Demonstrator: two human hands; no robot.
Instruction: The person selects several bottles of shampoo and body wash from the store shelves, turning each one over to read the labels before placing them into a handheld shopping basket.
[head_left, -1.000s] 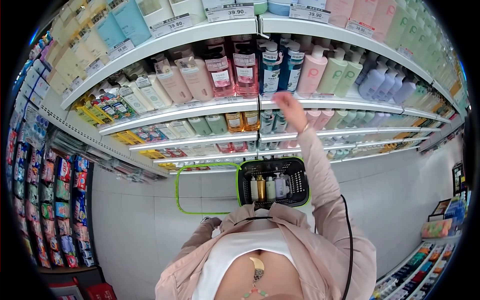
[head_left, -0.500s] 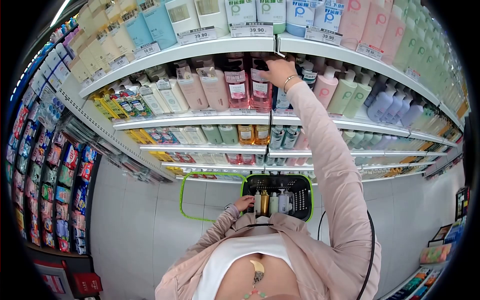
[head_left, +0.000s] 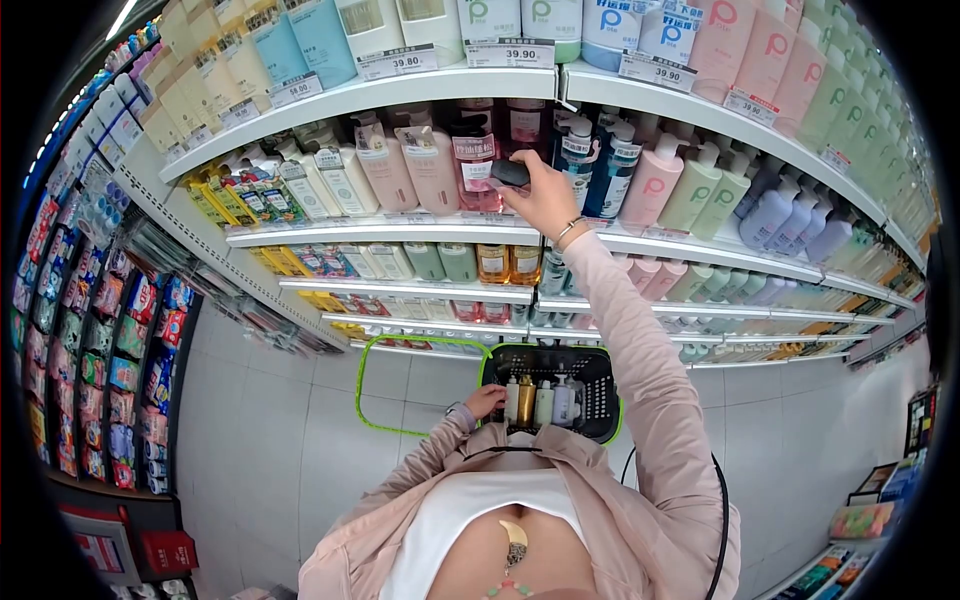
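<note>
My right hand [head_left: 545, 195] grips a dark-capped bottle [head_left: 510, 173] in front of the shelf; its body is mostly hidden below the cap and fingers. Just left of it stands a pink bottle [head_left: 473, 165] with a dark top and white label. Dark blue pump bottles [head_left: 612, 170] are to the right of the hand. Low down, my left hand [head_left: 486, 400] is closed at the left rim of a black shopping basket [head_left: 597, 372] with a green edge. Inside the basket, several bottles stand together, among them a gold bottle [head_left: 526, 402] and a pale lavender pump bottle [head_left: 563, 403].
White shelves [head_left: 400, 232] full of bottles span the front, with an upper shelf [head_left: 440, 92] overhanging my right hand. The basket's green handle [head_left: 360, 395] is folded out to the left above the tiled floor [head_left: 250, 450]. Bagged goods [head_left: 125, 390] hang on a rack at left.
My right hand has come down and out from the shelf gap, bringing the dark-capped bottle. A pink bottle farther back now shows where the right-hand front one stood. My left hand stays at the basket.
</note>
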